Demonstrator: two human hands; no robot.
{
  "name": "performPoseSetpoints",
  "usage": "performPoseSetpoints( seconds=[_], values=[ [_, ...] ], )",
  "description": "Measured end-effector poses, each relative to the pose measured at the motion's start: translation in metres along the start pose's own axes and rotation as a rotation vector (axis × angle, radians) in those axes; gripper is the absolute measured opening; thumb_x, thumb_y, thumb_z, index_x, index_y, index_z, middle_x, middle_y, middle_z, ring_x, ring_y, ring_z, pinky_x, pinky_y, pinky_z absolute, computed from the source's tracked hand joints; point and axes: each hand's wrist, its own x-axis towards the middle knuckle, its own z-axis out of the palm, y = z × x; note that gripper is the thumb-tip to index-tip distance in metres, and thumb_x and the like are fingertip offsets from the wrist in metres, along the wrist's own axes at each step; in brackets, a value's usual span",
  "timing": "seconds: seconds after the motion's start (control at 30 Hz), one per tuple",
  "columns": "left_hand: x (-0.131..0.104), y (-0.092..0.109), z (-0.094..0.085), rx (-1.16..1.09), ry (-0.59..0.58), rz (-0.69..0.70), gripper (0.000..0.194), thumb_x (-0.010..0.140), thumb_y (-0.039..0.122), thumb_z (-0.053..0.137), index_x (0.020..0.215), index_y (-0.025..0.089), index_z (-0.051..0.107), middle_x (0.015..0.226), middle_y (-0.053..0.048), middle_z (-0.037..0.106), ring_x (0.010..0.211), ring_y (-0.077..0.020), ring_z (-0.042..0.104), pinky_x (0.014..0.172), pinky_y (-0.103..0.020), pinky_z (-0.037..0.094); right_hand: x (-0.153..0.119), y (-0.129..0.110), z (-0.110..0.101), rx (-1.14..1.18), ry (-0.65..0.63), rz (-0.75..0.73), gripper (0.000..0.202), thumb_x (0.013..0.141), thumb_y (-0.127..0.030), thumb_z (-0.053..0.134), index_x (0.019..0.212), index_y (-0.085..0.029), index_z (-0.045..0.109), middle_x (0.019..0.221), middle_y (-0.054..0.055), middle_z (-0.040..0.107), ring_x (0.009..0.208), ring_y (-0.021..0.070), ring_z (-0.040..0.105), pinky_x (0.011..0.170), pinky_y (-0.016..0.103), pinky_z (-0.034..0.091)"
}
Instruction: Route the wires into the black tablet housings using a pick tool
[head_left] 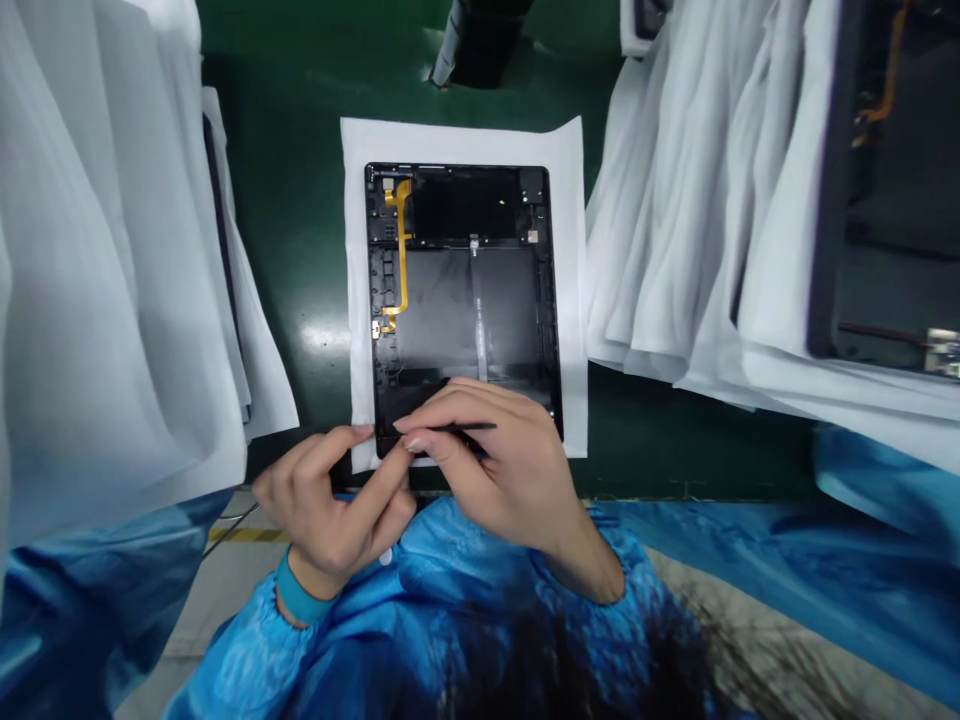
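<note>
An opened tablet housing (pixel 439 310) lies on a white foam sheet (pixel 570 300), its inside facing up. A gold flex cable (pixel 403 260) runs down its left side, and a dark battery panel (pixel 510 310) fills the middle. My right hand (pixel 502 460) pinches a thin, dark, stick-like tool (pixel 469 427) over the lower edge; its exact kind is unclear. My left hand (pixel 341 500) is at the lower left corner, with its fingers apart around that corner. One fingertip is near the left edge, and another is close to the right fingertips. The right hand covers the lower part of the housing.
White foam sheets (pixel 97 250) stand stacked at the left, with dark panels between them. More foam sheets (pixel 675 220) hang at the right, beside another tablet housing (pixel 892 220). A black object (pixel 491 40) sits at the back of the green tabletop (pixel 315 300).
</note>
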Motion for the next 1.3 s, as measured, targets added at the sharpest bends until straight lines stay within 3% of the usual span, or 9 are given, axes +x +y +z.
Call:
performPoseSetpoints(
  seconds=[0.13,0.57,1.0,1.2,1.3],
  values=[
    [0.007,-0.002,0.0,0.082,0.091,0.162,0.041,0.071,0.018,0.076,0.11,0.03,0.072,0.105,-0.006,0.058,0.091,-0.0205,0.058,0.075,-0.035,0.044,0.001,0.0,0.0,-0.009,-0.003,0.011,0.01,0.095,-0.014,0.062,0.088,-0.02,0.067,0.082,-0.001,0.075,0.073,0.013,0.066,0.071,0.028,0.055],
    [0.014,-0.001,0.002,0.052,0.113,0.154,0.033,0.074,0.018,0.07,0.104,0.03,0.072,0.097,-0.003,0.055,0.084,-0.0184,0.053,0.071,-0.033,0.038,-0.002,0.005,0.002,-0.045,0.003,-0.038,0.013,0.096,-0.014,0.057,0.09,-0.021,0.067,0.083,-0.002,0.076,0.072,0.0133,0.066,0.071,0.029,0.056],
    [0.003,-0.002,0.006,0.075,0.124,0.112,0.036,0.072,0.018,0.076,0.106,0.03,0.074,0.098,-0.003,0.062,0.09,-0.0192,0.057,0.081,-0.034,0.039,0.001,0.002,0.005,-0.092,0.025,-0.034,0.016,0.096,-0.012,0.056,0.085,-0.02,0.063,0.079,0.0,0.072,0.07,0.0143,0.065,0.07,0.03,0.054],
    [0.013,-0.008,-0.004,-0.008,0.08,0.196,0.032,0.075,0.014,0.068,0.106,0.026,0.072,0.091,-0.002,0.06,0.08,-0.0172,0.058,0.07,-0.031,0.041,0.002,-0.002,0.005,-0.164,0.065,0.018,0.017,0.095,-0.013,0.056,0.08,-0.018,0.062,0.075,0.0,0.07,0.066,0.0128,0.062,0.066,0.028,0.051],
    [0.014,-0.01,-0.006,-0.044,0.078,0.203,0.04,0.074,0.012,0.07,0.113,0.022,0.07,0.089,-0.002,0.063,0.077,-0.0167,0.059,0.069,-0.031,0.044,0.002,-0.003,0.005,-0.182,0.079,0.036,0.017,0.096,-0.015,0.055,0.08,-0.018,0.062,0.074,0.0,0.069,0.065,0.0131,0.062,0.065,0.028,0.051]
  ],
)
